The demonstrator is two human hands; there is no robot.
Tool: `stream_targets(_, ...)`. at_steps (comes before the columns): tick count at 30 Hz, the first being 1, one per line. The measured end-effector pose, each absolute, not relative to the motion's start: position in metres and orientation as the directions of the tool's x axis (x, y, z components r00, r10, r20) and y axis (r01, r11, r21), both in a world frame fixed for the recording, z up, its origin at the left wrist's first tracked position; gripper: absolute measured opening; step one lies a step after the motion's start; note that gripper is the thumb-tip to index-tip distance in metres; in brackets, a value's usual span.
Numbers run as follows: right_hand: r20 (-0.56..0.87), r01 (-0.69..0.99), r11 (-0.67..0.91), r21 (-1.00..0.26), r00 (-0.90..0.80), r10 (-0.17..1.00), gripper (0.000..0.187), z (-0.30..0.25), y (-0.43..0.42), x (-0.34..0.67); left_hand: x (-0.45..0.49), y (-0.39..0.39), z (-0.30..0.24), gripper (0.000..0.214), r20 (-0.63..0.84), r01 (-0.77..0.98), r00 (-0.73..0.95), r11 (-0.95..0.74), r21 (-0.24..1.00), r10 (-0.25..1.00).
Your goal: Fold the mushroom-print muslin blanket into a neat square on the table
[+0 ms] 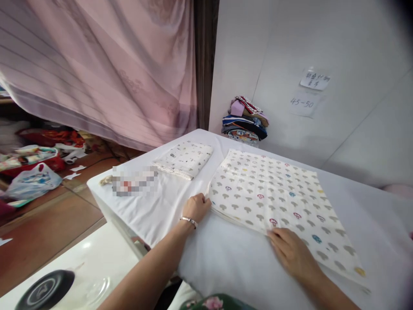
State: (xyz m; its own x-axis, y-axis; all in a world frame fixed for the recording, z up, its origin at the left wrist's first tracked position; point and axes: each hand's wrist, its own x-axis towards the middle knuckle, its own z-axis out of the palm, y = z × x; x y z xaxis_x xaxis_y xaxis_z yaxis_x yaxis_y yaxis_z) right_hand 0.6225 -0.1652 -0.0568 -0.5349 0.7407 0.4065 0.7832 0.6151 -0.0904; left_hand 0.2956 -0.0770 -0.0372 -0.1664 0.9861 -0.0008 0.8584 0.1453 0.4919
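A white cloth [267,185] printed with grey, red and blue mushrooms lies spread in layers on the white-covered table [155,219]. My left hand [196,207], with a bracelet at its wrist, pinches the cloth's near left corner. Along the near edge, my right hand [288,247] grips the same cloth between thumb and fingers. Beyond my left hand rests a folded white cloth [185,159] with small dark prints. To its left is a blurred-out item [135,181] whose kind I cannot tell.
A stack of folded fabrics [245,120] stands by the wall at the table's far side. Pink curtains [129,64] hang at the left. A dark round bowl [47,290] sits on a white surface at lower left. Plastic bags [34,181] lie on the floor.
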Motion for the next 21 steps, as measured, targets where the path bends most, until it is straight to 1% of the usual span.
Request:
stream_targets(4,0.428,0.883,0.468,-0.044,-0.406,0.807,0.028,-0.065,-0.197,0.690,0.298,-0.075,-0.038,0.023,-0.003,0.883,-0.156,0.141,0.447,0.988)
stream_targets(8,0.392,0.945,0.328,-0.003,-0.301,0.870,0.032,-0.076,-0.231,0.754,0.298,-0.074,-0.039,0.025,0.002,0.896,-0.154,0.139,0.421,0.988)
stream_targets(12,0.426,0.965,0.261,0.031,-0.249,0.870,0.034,-0.086,-0.257,0.804,0.300,-0.075,-0.037,0.025,0.001,0.902,-0.151,0.137,0.409,0.989)
stream_targets(15,0.425,0.981,0.194,0.018,-0.183,0.886,0.036,-0.084,-0.268,0.818,0.301,-0.075,-0.035,0.027,-0.008,0.911,-0.158,0.149,0.385,0.987)
stream_targets(18,0.442,0.990,0.138,-0.007,-0.121,0.889,0.038,-0.074,-0.271,0.807,0.302,-0.077,-0.033,0.027,-0.015,0.920,-0.160,0.154,0.361,0.987)
stream_targets(21,0.452,0.988,0.151,-0.034,-0.119,0.884,0.037,-0.062,-0.262,0.778,0.301,-0.080,-0.032,0.031,0.036,0.923,-0.146,0.123,0.364,0.989)
